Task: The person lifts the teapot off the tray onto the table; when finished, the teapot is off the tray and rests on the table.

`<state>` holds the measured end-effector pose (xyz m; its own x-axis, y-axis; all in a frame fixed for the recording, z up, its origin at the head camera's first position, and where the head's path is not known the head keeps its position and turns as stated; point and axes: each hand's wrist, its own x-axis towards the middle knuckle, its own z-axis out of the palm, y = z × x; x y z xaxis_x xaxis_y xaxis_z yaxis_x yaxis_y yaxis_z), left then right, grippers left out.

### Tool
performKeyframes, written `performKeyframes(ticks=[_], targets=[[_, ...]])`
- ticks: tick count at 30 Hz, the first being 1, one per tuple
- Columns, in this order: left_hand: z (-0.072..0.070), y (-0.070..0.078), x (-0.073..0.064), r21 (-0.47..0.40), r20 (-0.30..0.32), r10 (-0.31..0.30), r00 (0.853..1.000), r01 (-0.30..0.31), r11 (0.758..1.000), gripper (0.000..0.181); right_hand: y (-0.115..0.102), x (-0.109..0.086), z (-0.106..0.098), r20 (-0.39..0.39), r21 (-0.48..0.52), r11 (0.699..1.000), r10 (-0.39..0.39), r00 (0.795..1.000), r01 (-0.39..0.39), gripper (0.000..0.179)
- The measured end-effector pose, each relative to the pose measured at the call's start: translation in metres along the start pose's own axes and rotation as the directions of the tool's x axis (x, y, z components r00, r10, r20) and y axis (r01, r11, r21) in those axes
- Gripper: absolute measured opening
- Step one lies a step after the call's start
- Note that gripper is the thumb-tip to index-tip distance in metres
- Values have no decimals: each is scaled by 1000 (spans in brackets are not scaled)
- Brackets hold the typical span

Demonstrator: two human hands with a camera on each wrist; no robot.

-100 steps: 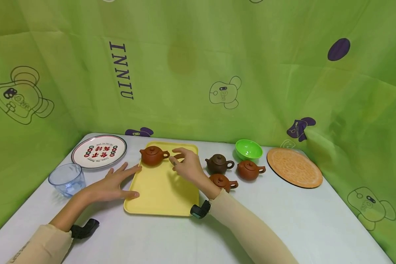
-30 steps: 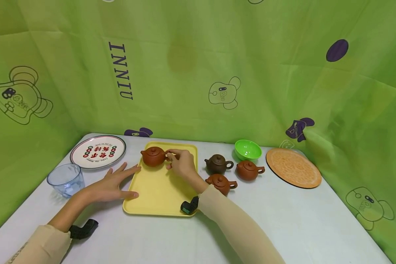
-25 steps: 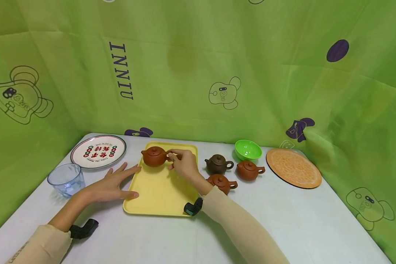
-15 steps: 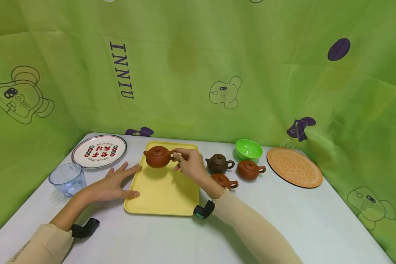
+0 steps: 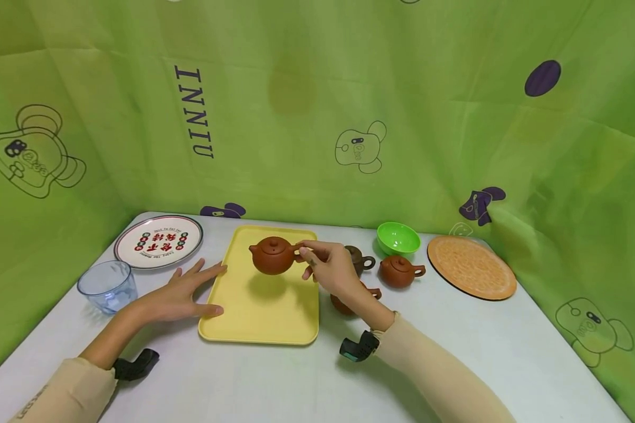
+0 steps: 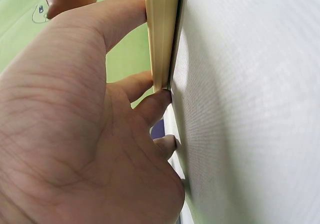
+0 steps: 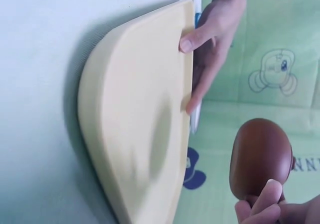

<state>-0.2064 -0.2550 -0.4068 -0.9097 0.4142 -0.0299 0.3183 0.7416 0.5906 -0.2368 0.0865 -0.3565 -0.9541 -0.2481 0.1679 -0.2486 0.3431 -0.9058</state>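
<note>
A reddish-brown teapot (image 5: 273, 256) hangs level above the yellow tray (image 5: 259, 320), its shadow falling on the tray below. My right hand (image 5: 332, 265) pinches it by the handle, the spout pointing left. In the right wrist view the teapot (image 7: 261, 156) is clear of the tray, with fingertips at its handle. My left hand (image 5: 177, 298) rests at the tray's left edge with fingers spread, thumb and index finger touching the rim. The left wrist view shows the fingertips against the tray's side (image 6: 162, 34).
Right of the tray stand a dark brown teapot (image 5: 357, 261) and a reddish teapot (image 5: 344, 304), both partly hidden by my right arm, and another reddish teapot (image 5: 398, 273). Behind are a green bowl (image 5: 398, 238) and an orange round mat (image 5: 472, 267). Left are a printed plate (image 5: 159, 242) and a glass bowl (image 5: 108, 288).
My right hand has taken the teapot by its handle, lifted it off the tray and carried it to the right. My left hand has stayed at the tray's edge.
</note>
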Motion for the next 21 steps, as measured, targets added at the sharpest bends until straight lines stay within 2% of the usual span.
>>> performKeyframes(ticks=[5, 17, 21], targets=[[1, -1, 0, -1, 1, 0, 1000, 0, 1000, 94, 3, -7, -17, -4, 27, 1000, -15, 1000, 15, 26], [0, 0, -3, -4, -8, 18, 1000, -18, 1000, 93, 10, -26, -62, -34, -53, 998, -18, 999, 16, 26], [0, 0, -2, -2, -10, 19, 1000, -19, 1000, 93, 16, -34, -77, -65, -61, 998, 13, 998, -17, 27]])
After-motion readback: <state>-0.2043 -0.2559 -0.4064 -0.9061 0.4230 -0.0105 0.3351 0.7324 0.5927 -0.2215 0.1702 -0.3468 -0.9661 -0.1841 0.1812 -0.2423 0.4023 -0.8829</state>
